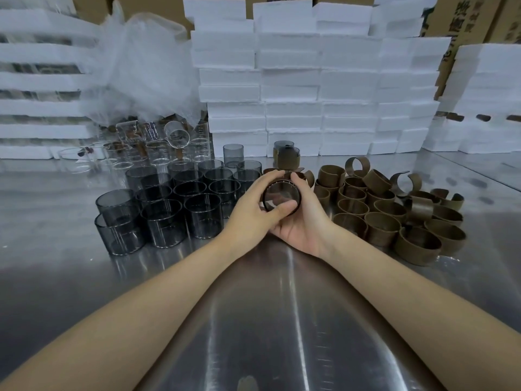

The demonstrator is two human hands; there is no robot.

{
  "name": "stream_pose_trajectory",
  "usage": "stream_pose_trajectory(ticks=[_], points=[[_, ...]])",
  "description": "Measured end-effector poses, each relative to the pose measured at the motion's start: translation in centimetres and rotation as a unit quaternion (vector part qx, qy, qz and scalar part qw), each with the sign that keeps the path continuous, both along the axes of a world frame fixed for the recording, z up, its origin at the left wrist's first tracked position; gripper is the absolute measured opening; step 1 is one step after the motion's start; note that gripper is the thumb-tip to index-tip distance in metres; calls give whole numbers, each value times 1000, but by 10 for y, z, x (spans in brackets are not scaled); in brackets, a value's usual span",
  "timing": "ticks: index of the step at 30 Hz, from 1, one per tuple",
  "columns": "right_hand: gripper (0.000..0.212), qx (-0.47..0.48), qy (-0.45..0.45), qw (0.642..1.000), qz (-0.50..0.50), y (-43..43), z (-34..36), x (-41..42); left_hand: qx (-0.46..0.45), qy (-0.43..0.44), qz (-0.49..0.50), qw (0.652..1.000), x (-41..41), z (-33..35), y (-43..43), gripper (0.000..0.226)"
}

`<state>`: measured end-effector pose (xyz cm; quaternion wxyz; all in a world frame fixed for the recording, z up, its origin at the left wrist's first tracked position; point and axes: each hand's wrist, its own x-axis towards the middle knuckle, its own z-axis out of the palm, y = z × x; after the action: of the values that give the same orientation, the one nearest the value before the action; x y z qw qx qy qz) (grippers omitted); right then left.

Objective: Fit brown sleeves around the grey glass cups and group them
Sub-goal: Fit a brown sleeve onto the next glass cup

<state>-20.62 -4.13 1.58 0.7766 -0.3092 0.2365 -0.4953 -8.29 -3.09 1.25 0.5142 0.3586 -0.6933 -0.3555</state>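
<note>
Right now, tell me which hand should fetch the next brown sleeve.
Right. The right hand grips the held cup next to the brown sleeves; the left hand lies toward the bare grey cups and would likely have to cross over.

Counter (282, 320): brushed metal, smooth, shiny enough to mirror what I stand on it.
Grey cups (162, 221), near left: smoky see-through glass, glossy.
Held cup (282, 194): the same tinted glass between my fingers (282, 208), with a dark matt band around it.
Brown sleeves (383, 227), right: matt; leather or card, I cannot tell.
Clear cups (174, 134), far left: colourless glass, glossy.
Foam blocks (293, 80), far: white, matt, grainy.
Film (141, 66), far left: thin, crinkled, translucent plastic.
Boxes (462, 21), far: matt brown cardboard.
</note>
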Motion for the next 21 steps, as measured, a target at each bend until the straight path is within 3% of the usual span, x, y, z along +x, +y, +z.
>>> stream_pose_trajectory(ticks=[9,14,18,21], points=[[41,34,-6,998,50,0,0,-1,-23,-2,65,998,-1,0,-2,25],[47,54,26,997,55,0,2,-1,22,38,58,997,3,1,-1,44],[50,54,14,997,46,-1,3,-3,27,-1,47,999,3,1,0,36],[50,41,12,998,53,-1,3,-4,12,-27,75,997,2,-1,-4,53]])
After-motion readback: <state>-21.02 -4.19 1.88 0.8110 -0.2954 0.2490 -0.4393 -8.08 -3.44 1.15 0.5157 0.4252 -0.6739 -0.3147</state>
